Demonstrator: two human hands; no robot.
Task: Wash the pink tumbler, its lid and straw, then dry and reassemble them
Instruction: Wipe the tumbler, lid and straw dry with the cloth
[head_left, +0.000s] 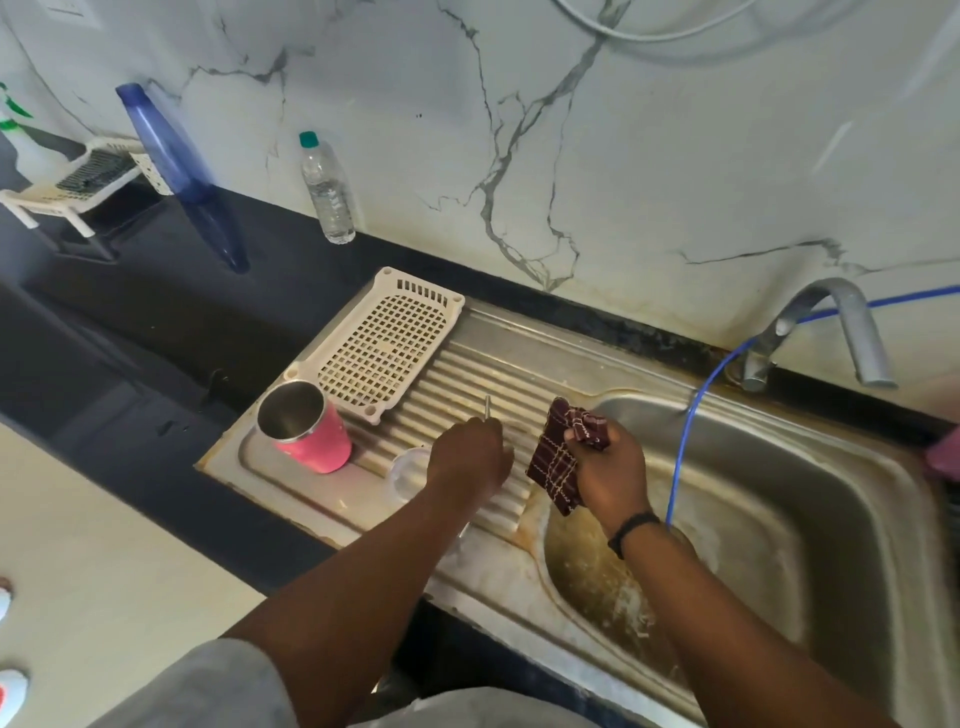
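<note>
The left hand (470, 457) is curled down over the ribbed steel draining board (467, 374), and a thin metal straw (488, 406) pokes up from between its fingers, so it grips the straw. Just to the left of that hand, partly hidden under the wrist, the clear lid (408, 470) lies flat on the board. Farther left of it stands the pink tumbler (306, 431), open mouth tilted up, its steel inside showing, touching the corner of a white perforated plastic tray (384, 343) that rests beyond the hand on the board.

The right hand (605, 470) is held beside the left one, over the near edge of the sink basin (831, 499), with its fingers bunched round a maroon checked cloth (558, 460) that hangs down from the grip. A black band sits on that wrist. Past the right hand a blue hose (691, 441) drops into the basin, and a steel tap (841, 332) arches beyond it. Far off to the left of both hands, on the dark table (156, 312), stand a clear water bottle (327, 189) and a blue bottle (166, 145).
</note>
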